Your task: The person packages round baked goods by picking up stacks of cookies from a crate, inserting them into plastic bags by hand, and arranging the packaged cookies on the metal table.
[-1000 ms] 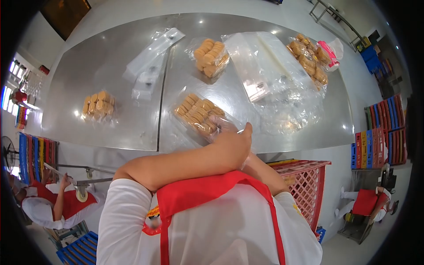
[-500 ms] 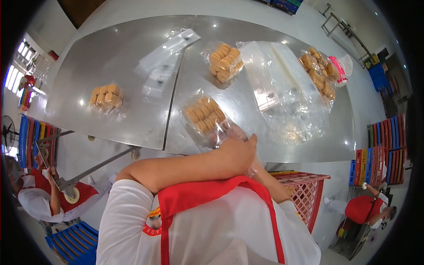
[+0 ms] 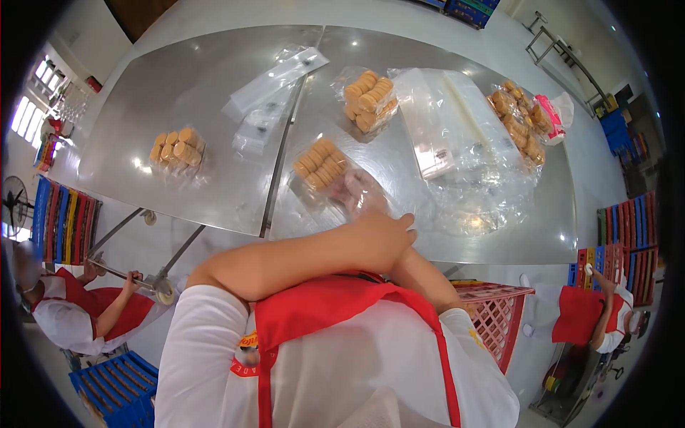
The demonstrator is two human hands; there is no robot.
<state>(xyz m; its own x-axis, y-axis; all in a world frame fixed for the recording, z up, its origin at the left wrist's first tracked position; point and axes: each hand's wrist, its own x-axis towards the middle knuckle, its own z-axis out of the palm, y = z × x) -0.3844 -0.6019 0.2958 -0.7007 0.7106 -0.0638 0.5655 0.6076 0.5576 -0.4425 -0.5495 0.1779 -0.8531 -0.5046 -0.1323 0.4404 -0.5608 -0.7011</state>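
A clear plastic bag of round tan cookies (image 3: 319,164) lies on the steel table in front of me. At its right side is my right hand (image 3: 362,191), in a thin clear glove, with its fingers closed on the plastic beside the cookies. My left arm crosses my body, and my left hand (image 3: 394,232) is wrapped round my right wrist, its fingers partly hidden. Beyond the held bag sits another bag of cookies (image 3: 369,102). A third cookie pack (image 3: 177,148) rests on the left part of the table.
Flat empty bags (image 3: 457,121) cover the right part of the steel table (image 3: 207,78); smaller ones (image 3: 267,96) lie near the seam. More bagged cookies (image 3: 517,121) are at the right edge. A red crate (image 3: 492,314) stands below. Two people work at the sides.
The held bag and my right hand have shifted away from me over the table. My left hand stays at my right wrist. The view has swung a little, and both other people have moved.
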